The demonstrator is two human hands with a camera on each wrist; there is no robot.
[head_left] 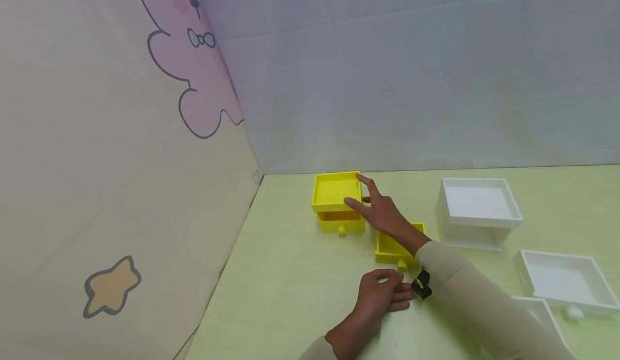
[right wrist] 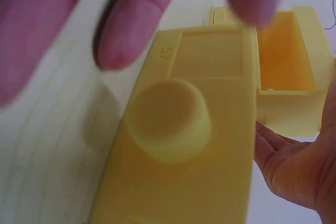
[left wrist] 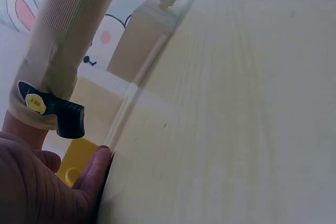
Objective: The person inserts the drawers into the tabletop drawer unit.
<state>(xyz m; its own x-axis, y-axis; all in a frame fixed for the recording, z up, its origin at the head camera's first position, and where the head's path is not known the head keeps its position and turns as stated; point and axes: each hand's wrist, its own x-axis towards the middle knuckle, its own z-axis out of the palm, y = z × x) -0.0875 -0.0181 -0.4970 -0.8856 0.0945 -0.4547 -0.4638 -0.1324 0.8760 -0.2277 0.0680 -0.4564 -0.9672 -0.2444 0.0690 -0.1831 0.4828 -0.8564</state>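
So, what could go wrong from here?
The right hand touches the yellow cabinet at its right side, so an uneven push might turn it.
In the head view the right forearm crosses the loose yellow drawer; dipping lower could knock it askew.
The left hand is close to that drawer's knob and might nudge it.

Yellow drawer front (right wrist: 226,129): small mark (right wrist: 166,52), looks like "57" or "S7", unsure which.
Black wrist mount (left wrist: 70,118): yellow sticker (left wrist: 35,103), too small to read.
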